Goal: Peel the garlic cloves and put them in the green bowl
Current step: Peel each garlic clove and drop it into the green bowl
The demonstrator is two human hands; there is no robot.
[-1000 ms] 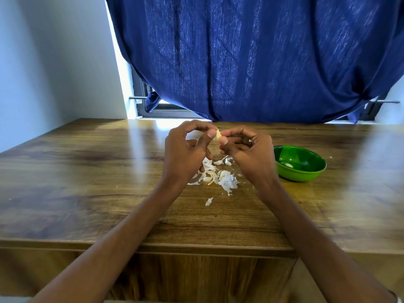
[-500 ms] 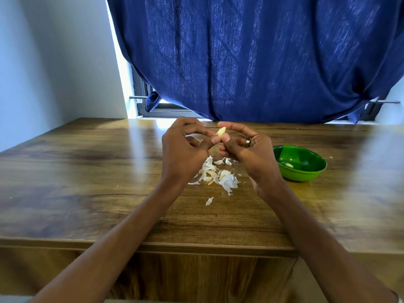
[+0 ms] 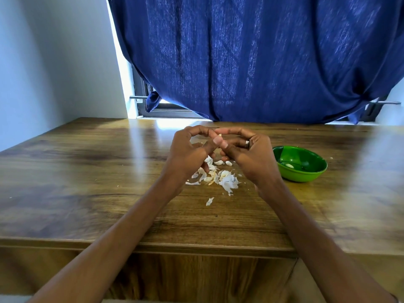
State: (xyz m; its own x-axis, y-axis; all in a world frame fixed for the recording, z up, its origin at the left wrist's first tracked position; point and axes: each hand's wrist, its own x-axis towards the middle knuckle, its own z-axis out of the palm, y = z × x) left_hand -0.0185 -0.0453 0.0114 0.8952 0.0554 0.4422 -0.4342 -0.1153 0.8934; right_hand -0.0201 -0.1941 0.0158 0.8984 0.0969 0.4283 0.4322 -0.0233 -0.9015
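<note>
A small pale garlic clove (image 3: 219,135) is pinched between the fingertips of both hands above the table; only its tip shows. My left hand (image 3: 189,153) and my right hand (image 3: 251,155), which wears a ring, meet at the thumbs over it. Below them lies a pile of white garlic skins and cloves (image 3: 220,177). The green bowl (image 3: 302,172) stands to the right of my right hand, with one peeled clove (image 3: 289,165) inside.
A single skin flake (image 3: 209,201) lies nearer the front edge of the wooden table (image 3: 87,193). A blue curtain (image 3: 251,57) hangs behind the table's far edge, and a white wall is at the left.
The hands have closed in around the clove, which now shows less between the fingertips. The pile and the bowl have not moved.
</note>
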